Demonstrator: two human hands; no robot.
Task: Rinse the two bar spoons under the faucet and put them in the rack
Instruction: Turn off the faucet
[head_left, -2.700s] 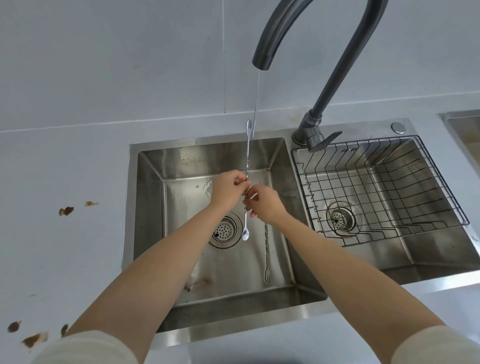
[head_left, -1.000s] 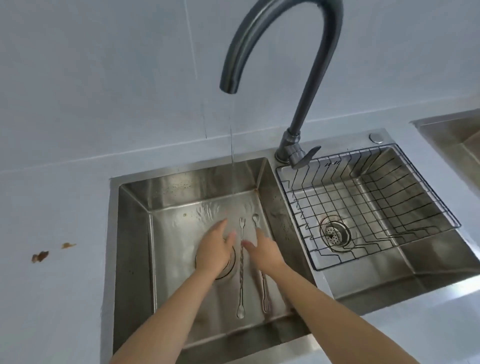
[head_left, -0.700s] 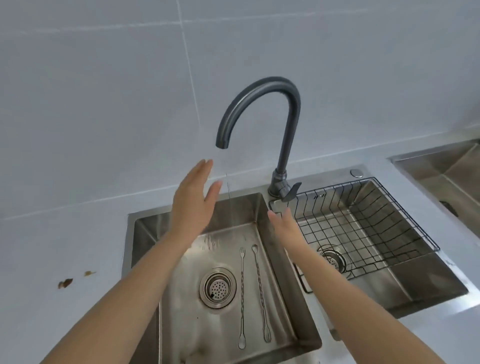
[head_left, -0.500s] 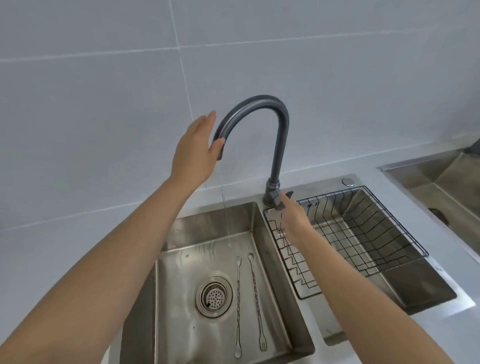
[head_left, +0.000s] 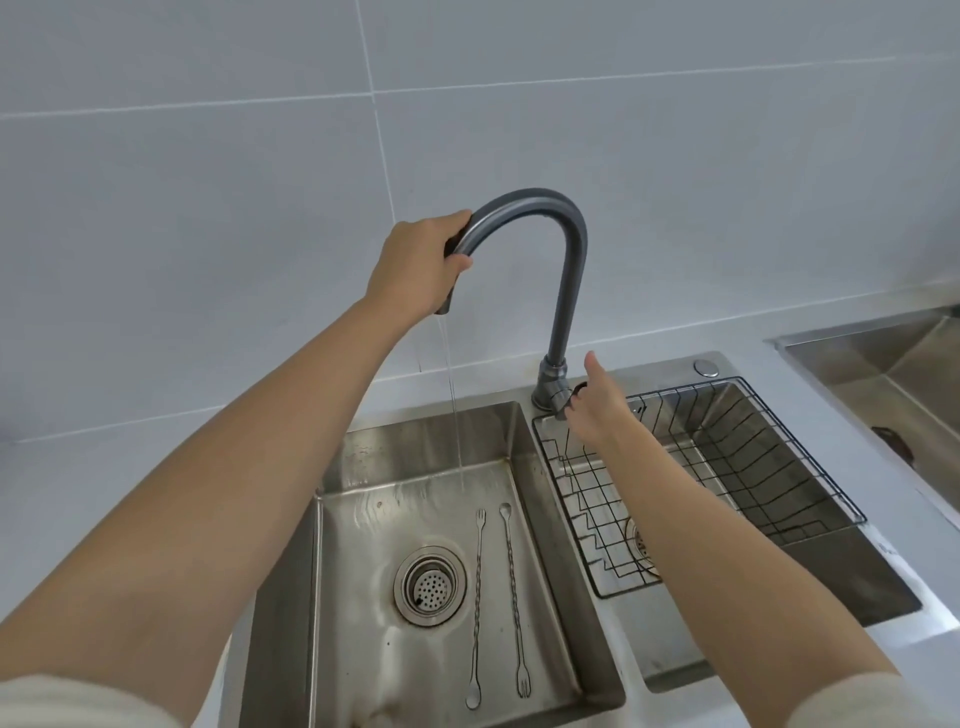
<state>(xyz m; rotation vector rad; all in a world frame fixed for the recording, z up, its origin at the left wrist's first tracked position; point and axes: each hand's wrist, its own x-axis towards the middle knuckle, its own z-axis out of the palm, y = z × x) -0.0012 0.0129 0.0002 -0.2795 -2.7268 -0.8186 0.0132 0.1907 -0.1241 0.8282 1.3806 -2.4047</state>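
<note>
Left hand (head_left: 421, 265) wraps the faucet (head_left: 563, 291) spout near its tip, hiding the outlet; a thin stream falls into the left basin (head_left: 363, 519). Right hand (head_left: 597, 410) covers the lever at the faucet base, its grip hard to make out. Both bar spoons (head_left: 496, 597) lie side by side on the basin floor, right of the drain (head_left: 430, 584). The wire rack (head_left: 753, 467) sits in the right basin, partly behind the forearm.
</note>
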